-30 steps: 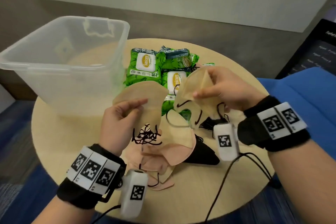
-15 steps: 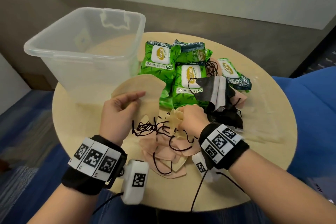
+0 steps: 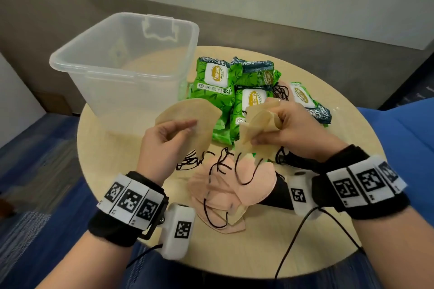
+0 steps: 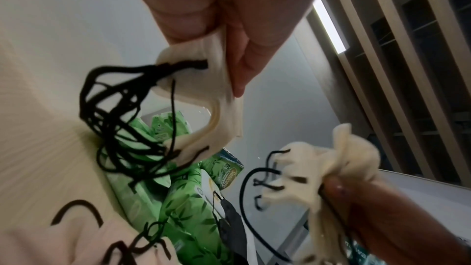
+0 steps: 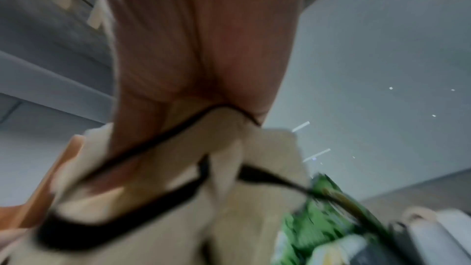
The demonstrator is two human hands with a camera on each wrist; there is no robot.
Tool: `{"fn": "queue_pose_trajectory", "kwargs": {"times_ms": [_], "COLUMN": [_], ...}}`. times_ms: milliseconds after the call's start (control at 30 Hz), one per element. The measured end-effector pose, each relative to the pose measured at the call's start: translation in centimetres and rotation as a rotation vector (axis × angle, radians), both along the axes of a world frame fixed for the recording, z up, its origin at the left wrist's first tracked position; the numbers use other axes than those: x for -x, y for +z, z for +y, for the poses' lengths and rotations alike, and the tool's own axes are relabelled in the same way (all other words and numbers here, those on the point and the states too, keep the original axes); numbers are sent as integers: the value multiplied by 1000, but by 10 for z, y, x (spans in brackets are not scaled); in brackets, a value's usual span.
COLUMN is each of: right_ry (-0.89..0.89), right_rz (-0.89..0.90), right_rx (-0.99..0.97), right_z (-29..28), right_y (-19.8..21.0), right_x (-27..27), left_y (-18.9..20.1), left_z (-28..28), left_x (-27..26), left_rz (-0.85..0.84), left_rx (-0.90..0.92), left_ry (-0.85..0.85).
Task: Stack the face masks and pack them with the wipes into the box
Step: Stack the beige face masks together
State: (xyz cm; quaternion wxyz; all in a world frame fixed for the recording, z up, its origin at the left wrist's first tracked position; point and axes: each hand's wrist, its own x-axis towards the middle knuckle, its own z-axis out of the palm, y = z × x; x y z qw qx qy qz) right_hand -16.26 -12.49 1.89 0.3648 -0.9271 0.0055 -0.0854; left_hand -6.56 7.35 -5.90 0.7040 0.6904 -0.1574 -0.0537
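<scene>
My left hand pinches a stack of beige face masks held upright above the table, their black ear loops dangling. My right hand grips another bunch of beige masks, crumpled in its fingers, just right of the stack. Below both hands lies a pile of pink masks with black loops. Several green wipes packs lie behind them. The clear plastic box stands at the back left with nothing in it.
A black mask lies partly under my right wrist. The round wooden table has bare surface near its front edge. A blue seat sits to the right. Camera cables trail off the table front.
My right hand dipped down to the pile and has risen again with a bunch of beige masks, now level with the left hand's stack. The left hand stayed put.
</scene>
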Motion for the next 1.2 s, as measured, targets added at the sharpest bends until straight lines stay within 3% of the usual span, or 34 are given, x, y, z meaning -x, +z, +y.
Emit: {"fn": "queue_pose_trajectory", "kwargs": {"times_ms": [100,233,333,433,500,633,800,1033,1200], "right_ry": [203,401,431,385,388,395,284,96,149], "right_rz": [169,302,306,254,202,45,-78,28,75], "right_rx": [66,462,734,832,802,534,356,103,-16], "right_z": [8,29,39,37,34,24,13,0,10], "right_y": [19,22,21,21,18,7,3,3,13], "right_x": [1,-8,-15,-18,-18,-14,-7,-6,-4], "left_y": [9,21,25,21,18,17,14,14,12], "left_z": [-7,-15,-17,-17,-17,-17,-16,-15,-15], "left_x": [6,16,25,27,26,26,21,16,23], "left_rz": [-29,-12,-5,4,46,95,90,84,-31], "left_rx": [6,49,79,63,38,56,43,185,143], "left_ry": [-85,-256,-428,-447,-418,-333,-278,-185,-364]}}
